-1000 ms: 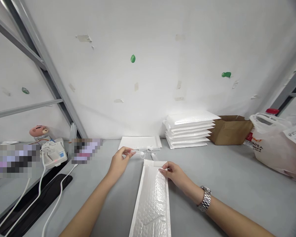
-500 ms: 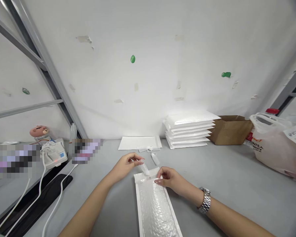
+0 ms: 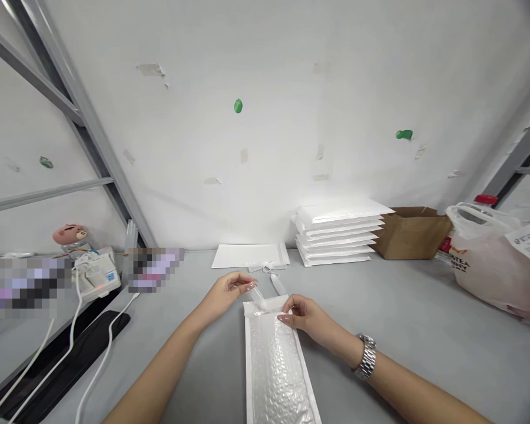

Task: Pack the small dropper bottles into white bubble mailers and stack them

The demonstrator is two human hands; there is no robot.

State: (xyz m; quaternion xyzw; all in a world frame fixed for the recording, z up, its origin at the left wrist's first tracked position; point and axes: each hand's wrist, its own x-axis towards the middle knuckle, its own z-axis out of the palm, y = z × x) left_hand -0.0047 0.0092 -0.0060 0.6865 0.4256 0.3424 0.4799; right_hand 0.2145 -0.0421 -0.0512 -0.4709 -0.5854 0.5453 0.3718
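A white bubble mailer [image 3: 277, 365] lies lengthwise on the grey table, its flap end away from me. My right hand [image 3: 302, 312] pinches the right edge of its mouth between thumb and fingers. In my left hand [image 3: 229, 294], a small clear, slim piece of plastic [image 3: 258, 296] is held by the fingertips. Its lower end is at the mailer's mouth; whether it reaches inside I cannot tell. Just beyond the flap is a small white tag-like item with a loop of cord [image 3: 277, 284], partly hidden by the mailer.
White flat envelopes [image 3: 247, 255] lie by the wall. A stack of white bubble mailers [image 3: 340, 232], a brown paper bag [image 3: 415, 235] and a white plastic bag [image 3: 490, 259] are to the right. A power strip [image 3: 99, 274], cables and a black case [image 3: 79, 359] are left.
The mailer has shifted slightly away from me and straightened, with my right hand moving along. The clear piece in my left hand stays near its mouth.
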